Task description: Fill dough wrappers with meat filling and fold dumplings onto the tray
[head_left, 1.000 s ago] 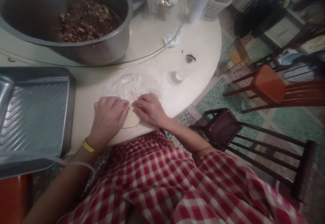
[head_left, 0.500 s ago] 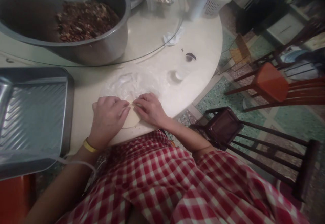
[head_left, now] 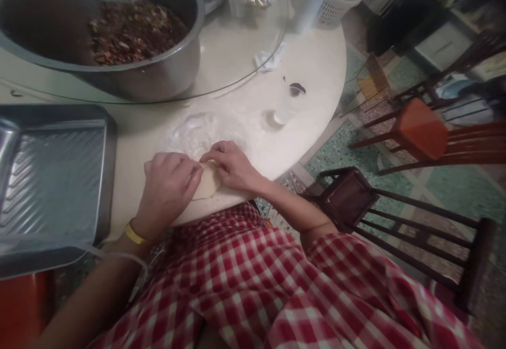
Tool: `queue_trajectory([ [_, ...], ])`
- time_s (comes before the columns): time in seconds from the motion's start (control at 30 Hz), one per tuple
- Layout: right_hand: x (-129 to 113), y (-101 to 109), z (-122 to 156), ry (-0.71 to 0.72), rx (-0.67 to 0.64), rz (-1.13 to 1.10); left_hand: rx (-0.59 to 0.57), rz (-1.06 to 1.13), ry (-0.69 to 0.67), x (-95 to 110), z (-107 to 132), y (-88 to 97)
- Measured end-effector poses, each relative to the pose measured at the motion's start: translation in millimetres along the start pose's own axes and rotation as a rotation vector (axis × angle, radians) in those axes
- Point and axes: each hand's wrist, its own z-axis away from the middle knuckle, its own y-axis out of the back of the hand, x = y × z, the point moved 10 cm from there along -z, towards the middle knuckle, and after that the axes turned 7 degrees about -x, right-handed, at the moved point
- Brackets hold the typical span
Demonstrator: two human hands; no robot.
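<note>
Seen from a camera worn on my head, the wide view faces forward and steeply down over my red checked garment [head_left: 253,280], which fills the near foreground. My left hand [head_left: 168,183] and right hand [head_left: 235,170] appear near mid-frame at the edge of a white table [head_left: 324,69]. Beyond them, a metal pot [head_left: 158,83] is cropped at upper left; rightward, the lens takes in chairs [head_left: 421,130] and tiled floor [head_left: 340,148].

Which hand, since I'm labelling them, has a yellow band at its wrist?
The left hand, nearer the metal tray: a yellow band is on its wrist, while the right hand shows none.
</note>
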Motion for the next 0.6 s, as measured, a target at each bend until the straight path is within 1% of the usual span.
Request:
queue_trajectory([
  [0.2,1.3,-1.2,1.7,-0.008,0.025,0.141,0.019,-0.021,-0.018,3.0,4.6,3.6],
  [0.3,-3.4,2.4,4.9,0.028,0.042,0.110,0.023,-0.004,-0.005,0.5,5.7,3.2],
  [0.4,-7.7,0.8,5.4,0.064,-0.006,0.076,0.027,-0.009,0.001,-0.5,6.4,3.0],
  [0.5,-4.0,-2.5,3.9,0.023,-0.066,0.095,0.029,-0.016,-0.005,1.0,7.5,5.1],
  [0.6,-4.2,-2.1,4.6,0.013,-0.075,0.087,0.003,-0.029,-0.001,2.1,9.4,5.6],
])
